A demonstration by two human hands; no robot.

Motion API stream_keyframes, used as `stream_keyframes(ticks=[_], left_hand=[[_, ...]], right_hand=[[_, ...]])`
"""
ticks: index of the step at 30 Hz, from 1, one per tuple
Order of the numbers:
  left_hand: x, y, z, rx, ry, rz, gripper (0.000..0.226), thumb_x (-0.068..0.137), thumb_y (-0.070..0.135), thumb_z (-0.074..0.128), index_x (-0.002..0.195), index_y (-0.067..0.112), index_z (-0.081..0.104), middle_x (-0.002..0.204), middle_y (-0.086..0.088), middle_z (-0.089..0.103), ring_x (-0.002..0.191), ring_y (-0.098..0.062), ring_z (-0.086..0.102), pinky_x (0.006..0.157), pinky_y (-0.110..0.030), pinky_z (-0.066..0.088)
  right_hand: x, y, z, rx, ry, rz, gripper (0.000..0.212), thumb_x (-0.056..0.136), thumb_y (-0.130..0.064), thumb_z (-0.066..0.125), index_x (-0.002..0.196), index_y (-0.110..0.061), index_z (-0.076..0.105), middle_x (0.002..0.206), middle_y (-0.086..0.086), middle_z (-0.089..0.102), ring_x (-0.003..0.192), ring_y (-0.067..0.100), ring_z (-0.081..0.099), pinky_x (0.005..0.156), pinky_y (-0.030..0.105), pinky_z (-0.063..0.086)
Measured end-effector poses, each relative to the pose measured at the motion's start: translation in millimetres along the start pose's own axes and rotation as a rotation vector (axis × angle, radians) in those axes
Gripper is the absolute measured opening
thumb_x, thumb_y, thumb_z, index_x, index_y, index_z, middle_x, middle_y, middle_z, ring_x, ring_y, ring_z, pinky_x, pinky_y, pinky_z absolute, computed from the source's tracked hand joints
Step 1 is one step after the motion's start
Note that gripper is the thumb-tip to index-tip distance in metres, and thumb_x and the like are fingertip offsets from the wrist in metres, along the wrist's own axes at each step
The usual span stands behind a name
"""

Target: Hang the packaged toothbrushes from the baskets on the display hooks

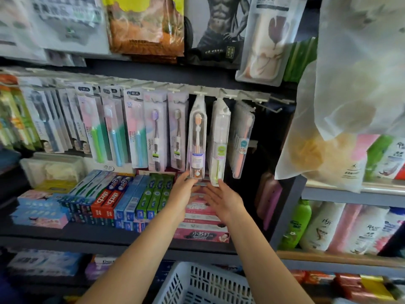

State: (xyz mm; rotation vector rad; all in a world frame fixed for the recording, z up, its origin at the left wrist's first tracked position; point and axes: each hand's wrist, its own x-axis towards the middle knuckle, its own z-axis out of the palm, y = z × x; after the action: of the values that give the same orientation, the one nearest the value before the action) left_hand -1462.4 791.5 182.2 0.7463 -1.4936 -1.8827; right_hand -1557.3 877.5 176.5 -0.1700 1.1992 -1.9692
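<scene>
While both hands sit under the hook rail, main risk lies at the bottoms of the two clear cases. Left hand [183, 189] at 7 o'clock of the orange toothbrush pack [196, 141], fingers fairly straight and loosely spread, tips touching or just beside its lower end; holding nothing, as far as can be judged. Right hand [221, 198] at 6 o'clock of the green toothbrush pack [219, 143], fingers extended and relaxed, one tip at the pack's bottom edge; no grip visible. Both packs hanging upright from hooks on the rail [230, 96], just beside each other; a pink pack [242, 139] tilted at 3 o'clock of them. An upward nudge from either fingertip could likely lift a hang-hole off its hook and drop the pack onto the toothpaste boxes [131, 198] below. A sideways push could set neighbours swinging and possibly tangle them. Whether each hang-hole is seated fully back on its hook: cannot tell, tops too small and blurred. Bare hook [271, 109] at 2 o'clock of the green pack open for stock; sharp end a snag risk for a reaching hand. White basket [197, 284] at 6 o'clock, near the bottom edge; contents not visible. Drooping plastic bag [350, 95] at 3 o'clock crowds the rail's right end, likely to catch a pack on approach.
</scene>
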Motion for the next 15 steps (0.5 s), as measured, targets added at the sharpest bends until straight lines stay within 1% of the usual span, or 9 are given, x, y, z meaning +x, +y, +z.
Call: stream_keyframes(ticks=[2,4,5,6,8,10,12,13,15], left_hand=[[-0.1,1.1,2.2,0.021,0.015,-0.011,0.037,0.100,0.024,0.058,0.137,0.029,0.057,0.116,-0.002,0.074,0.102,-0.018,0.073,0.090,-0.040,0.059],[-3.5,1.3,1.0,0.031,0.028,-0.032,0.034,0.099,0.022,0.058,0.133,0.027,0.060,0.114,-0.003,0.075,0.102,-0.019,0.073,0.097,-0.046,0.056],[-7.2,0.8,-0.7,0.035,0.043,-0.043,0.030,0.099,0.020,0.058,0.128,0.026,0.060,0.113,-0.004,0.074,0.100,-0.019,0.073,0.098,-0.046,0.056],[-11.3,-0.8,-4.6,0.042,0.058,-0.057,0.027,0.099,0.018,0.057,0.124,0.028,0.058,0.111,-0.005,0.074,0.097,-0.018,0.072,0.096,-0.042,0.056],[-19.3,-6.4,-18.5,0.067,0.112,-0.081,0.025,0.100,0.013,0.054,0.119,0.030,0.055,0.107,-0.003,0.071,0.090,-0.017,0.071,0.087,-0.035,0.057],[-22.0,-12.5,-42.2,0.089,0.202,-0.079,0.022,0.100,0.010,0.053,0.119,0.019,0.062,0.104,-0.002,0.070,0.086,-0.015,0.071,0.076,-0.030,0.058],[-18.2,-12.3,-68.8,0.039,0.293,-0.061,0.016,0.101,0.011,0.054,0.113,0.012,0.064,0.106,-0.008,0.069,0.080,-0.016,0.070,0.071,-0.029,0.057],[-14.2,-9.3,-80.8,0.006,0.324,-0.058,0.014,0.101,0.013,0.055,0.111,0.011,0.064,0.108,-0.012,0.068,0.079,-0.018,0.069,0.071,-0.031,0.056],[-3.1,-2.0,-99.8,-0.063,0.328,-0.070,0.016,0.102,0.017,0.056,0.114,0.008,0.062,0.108,-0.013,0.068,0.082,-0.020,0.068,0.073,-0.032,0.057]], right_hand=[[2.3,-1.5,-2.9,-0.004,-0.016,-0.007,0.028,0.105,-0.026,0.054,0.123,-0.006,0.058,0.115,0.016,0.068,0.100,0.025,0.068,0.073,0.033,0.056],[0.2,3.3,-5.5,-0.026,-0.013,-0.028,0.025,0.105,-0.026,0.055,0.120,-0.007,0.059,0.111,0.014,0.070,0.098,0.025,0.070,0.073,0.032,0.057],[-3.5,9.2,-6.8,-0.043,-0.001,-0.044,0.023,0.104,-0.025,0.055,0.117,-0.007,0.060,0.108,0.013,0.072,0.095,0.025,0.072,0.073,0.033,0.057],[-8.0,18.5,-7.8,-0.061,0.014,-0.052,0.021,0.104,-0.023,0.056,0.115,-0.006,0.061,0.103,0.013,0.073,0.091,0.024,0.073,0.072,0.033,0.058],[-17.6,42.8,-6.2,-0.119,0.018,-0.033,0.020,0.103,-0.019,0.056,0.113,-0.003,0.062,0.096,0.012,0.075,0.084,0.024,0.075,0.070,0.034,0.059],[-24.5,63.7,2.9,-0.179,0.005,-0.002,0.019,0.103,-0.016,0.057,0.113,-0.001,0.062,0.095,0.013,0.075,0.082,0.026,0.074,0.071,0.036,0.060],[-24.2,73.7,17.4,-0.205,-0.017,0.007,0.016,0.102,-0.017,0.059,0.107,-0.003,0.063,0.096,0.012,0.075,0.081,0.024,0.073,0.072,0.035,0.061],[-22.8,75.0,27.0,-0.202,-0.041,0.006,0.016,0.101,-0.019,0.061,0.105,-0.004,0.065,0.099,0.012,0.075,0.083,0.023,0.072,0.073,0.035,0.061],[-16.7,76.2,46.2,-0.157,-0.110,0.020,0.020,0.099,-0.025,0.064,0.108,-0.007,0.066,0.112,0.013,0.073,0.096,0.022,0.071,0.081,0.035,0.059]])
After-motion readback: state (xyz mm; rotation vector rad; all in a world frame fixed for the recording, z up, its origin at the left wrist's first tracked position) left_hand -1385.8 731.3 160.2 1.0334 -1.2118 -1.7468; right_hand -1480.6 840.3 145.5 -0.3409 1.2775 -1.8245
